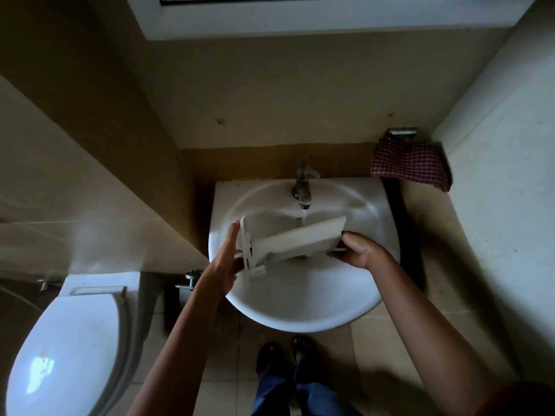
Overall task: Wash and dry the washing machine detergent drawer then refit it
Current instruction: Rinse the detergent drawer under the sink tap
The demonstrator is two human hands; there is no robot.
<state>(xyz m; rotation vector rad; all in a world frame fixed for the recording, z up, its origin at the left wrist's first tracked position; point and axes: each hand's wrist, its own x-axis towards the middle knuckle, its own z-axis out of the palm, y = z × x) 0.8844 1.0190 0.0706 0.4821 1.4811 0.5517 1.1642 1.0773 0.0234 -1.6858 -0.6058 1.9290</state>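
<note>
- Detergent drawer (300,238): held between both hands above the basin (300,322), tilted, with its far edge under the running water (304,216).
- Toilet (69,340): well to the left of the left hand and below basin height. An elbow swung that way would likely meet the lid or the side wall.
- Left hand (223,265): fingers straight, laid flat against the drawer's front panel (244,241); the thumb is hidden. With no curl round the wet plastic, this end could slip and knock the basin.
- Tap (302,184): just beyond both hands. Lifting the drawer's far edge risks hitting the spout, and the tilt may throw water over the rim onto the floor.
- Right hand (359,250): fingers curled round the drawer's right end, taking most of the hold, I judge. There is open room below it inside the bowl.
- Checked cloth (410,166): hangs beyond and right of the right hand, near the side wall, within reach for drying.
</note>
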